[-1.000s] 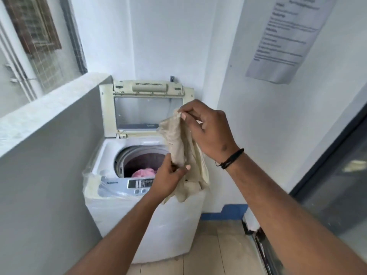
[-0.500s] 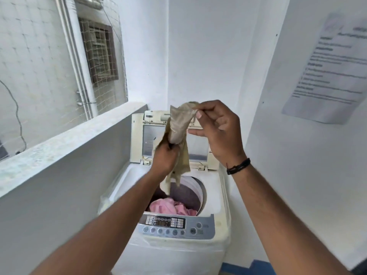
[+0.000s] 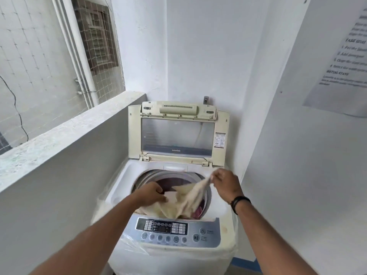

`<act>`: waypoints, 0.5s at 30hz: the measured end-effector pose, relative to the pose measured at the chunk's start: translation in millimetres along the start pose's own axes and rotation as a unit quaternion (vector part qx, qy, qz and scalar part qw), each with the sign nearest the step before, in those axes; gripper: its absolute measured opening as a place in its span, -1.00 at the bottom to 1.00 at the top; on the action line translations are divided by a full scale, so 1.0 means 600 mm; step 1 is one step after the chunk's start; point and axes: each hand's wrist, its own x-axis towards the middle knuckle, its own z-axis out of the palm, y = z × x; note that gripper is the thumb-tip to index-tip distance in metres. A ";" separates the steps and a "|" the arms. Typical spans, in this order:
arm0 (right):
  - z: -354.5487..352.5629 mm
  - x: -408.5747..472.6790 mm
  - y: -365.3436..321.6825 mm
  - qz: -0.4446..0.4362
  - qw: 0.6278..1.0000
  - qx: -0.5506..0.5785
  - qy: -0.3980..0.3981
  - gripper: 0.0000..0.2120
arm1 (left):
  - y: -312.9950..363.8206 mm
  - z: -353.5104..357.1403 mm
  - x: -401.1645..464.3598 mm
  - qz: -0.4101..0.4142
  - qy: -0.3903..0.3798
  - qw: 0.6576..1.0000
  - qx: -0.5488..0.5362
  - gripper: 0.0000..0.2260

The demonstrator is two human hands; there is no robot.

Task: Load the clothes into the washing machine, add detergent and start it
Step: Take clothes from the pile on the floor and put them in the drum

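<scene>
A cream cloth (image 3: pixel 185 199), crumpled and blurred, is lying spread across the open mouth of the washing machine (image 3: pixel 218 207), with pink clothes (image 3: pixel 198 211) showing under it in the drum. Half a second ago it was hanging at chest height before the raised lid (image 3: pixel 137 133); both hands are now lowering it to the opening. The left hand (image 3: pixel 152 193) is reaching in palm down, fingers curling round the cloth's near fold. The right hand (image 3: pixel 225 181), a black wristband (image 3: pixel 239 203) on its wrist, is pinching one raised corner between thumb and fingertips.
</scene>
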 end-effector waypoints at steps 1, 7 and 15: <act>0.010 0.002 0.026 0.032 0.999 -0.021 -0.023 -0.84 | -0.018 0.004 0.010 -0.017 -0.007 1.000 0.014 -0.71; 0.054 0.032 0.059 0.150 0.986 -0.044 -0.064 -0.83 | -0.083 -0.032 0.040 -0.045 -0.079 0.994 0.062 -0.65; 0.145 0.124 0.015 0.188 0.978 -0.036 -0.084 -0.81 | -0.137 -0.063 0.103 -0.057 0.107 0.932 -0.341 -0.63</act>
